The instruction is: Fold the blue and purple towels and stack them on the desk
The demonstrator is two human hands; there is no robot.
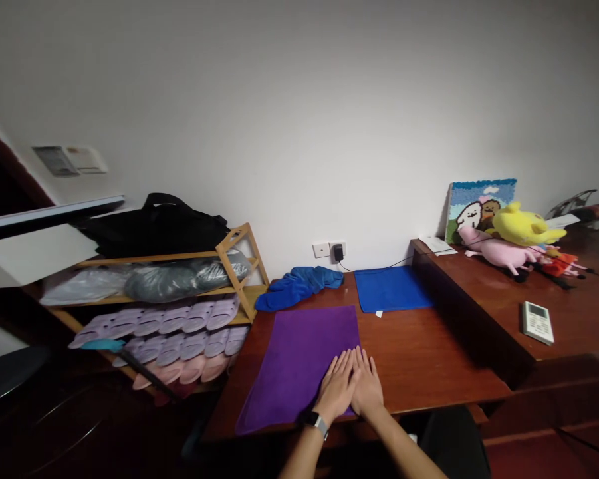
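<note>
A purple cloth (294,359) lies spread flat on a brown wooden table (419,352). Both my hands rest palm down on the cloth's near right corner, side by side and touching. My left hand (336,388), with a watch on its wrist, has its fingers stretched flat. My right hand (366,386) lies flat as well, half on the cloth's right edge. Neither hand holds anything.
A flat blue cloth (391,288) and a crumpled blue cloth (299,285) lie at the table's back. A wooden rack (239,266) with slippers and bags stands left. A higher desk on the right carries plush toys (516,239) and a white remote (537,322).
</note>
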